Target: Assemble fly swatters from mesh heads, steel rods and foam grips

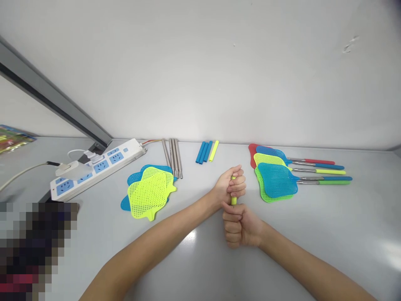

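My left hand (231, 184) is wrapped around a yellow handle sleeve (234, 200), which shows between its fingers and just below them. Directly beneath, my right hand (239, 225) is closed in a fist, its thumb against the bottom of the sleeve. Whatever lies inside the right fist is hidden. Behind the hands are three blue handle sleeves (204, 152) and one loose yellow sleeve (214, 151). Several metal rods (175, 159) lie further left. Beside them is a pile of yellow fly swatter heads (147, 194) and blue swatter heads (125, 203).
Several fly swatters with handles (278, 179) lie overlapping to the right. At the left a white power strip (100, 167) holds plugs and cables. A grey wall (200, 83) rises behind the table (194, 271). A colourful packet (14, 138) lies at the far left.
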